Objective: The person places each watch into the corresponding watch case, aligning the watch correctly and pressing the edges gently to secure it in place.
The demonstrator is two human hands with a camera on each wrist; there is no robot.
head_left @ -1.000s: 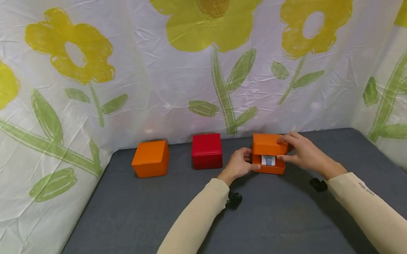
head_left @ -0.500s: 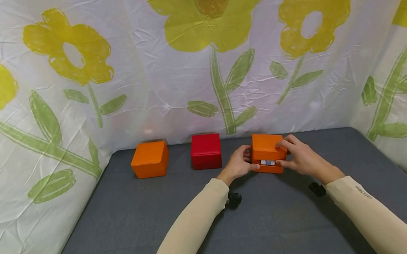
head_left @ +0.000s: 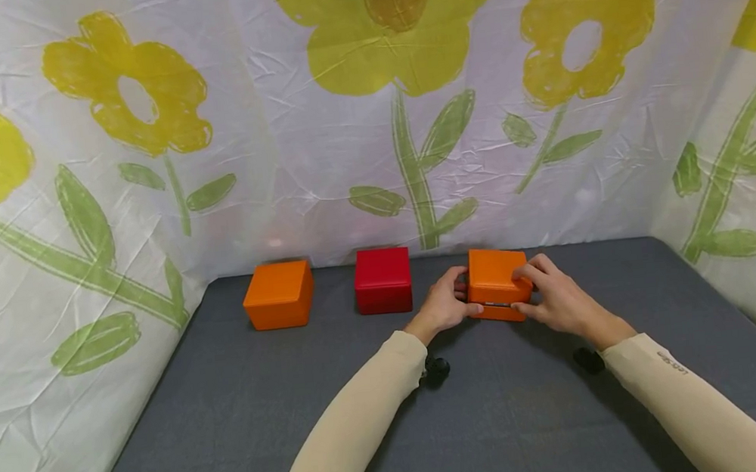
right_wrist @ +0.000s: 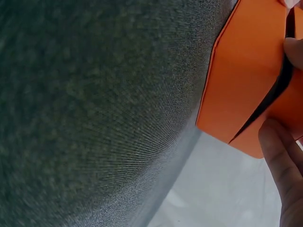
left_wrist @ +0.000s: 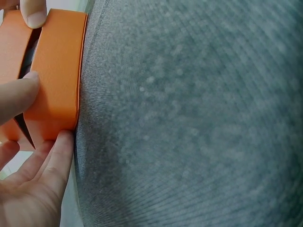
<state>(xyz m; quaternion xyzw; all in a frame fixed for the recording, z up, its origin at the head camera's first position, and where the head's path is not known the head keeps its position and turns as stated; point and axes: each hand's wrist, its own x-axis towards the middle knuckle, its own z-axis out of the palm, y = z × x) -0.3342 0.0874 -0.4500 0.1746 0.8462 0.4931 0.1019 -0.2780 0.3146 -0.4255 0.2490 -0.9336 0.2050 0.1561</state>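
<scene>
At the back right of the grey table stands an orange hinged box [head_left: 500, 314], its lid [head_left: 490, 267] lowered almost onto the base. A narrow dark gap shows along the front, with a sliver of something pale inside. My left hand [head_left: 441, 307] holds the base at its left side, thumb at the front and fingers along the side. On the right, my right hand [head_left: 565, 303] grips the lid by its right front corner. In the right wrist view the gap tapers toward the back between base [right_wrist: 241, 71] and lid [right_wrist: 293, 101].
A red box [head_left: 383, 281] stands left of the hands, lid down. Farther left is another orange box [head_left: 279, 295], also with its lid down. Behind the grey table [head_left: 505, 421] hangs a white curtain [head_left: 302, 160] with yellow flowers.
The lid has swung down from half raised to nearly level, the right hand moving down with it. The white and grey contents are now almost hidden. The left hand stays at the base.
</scene>
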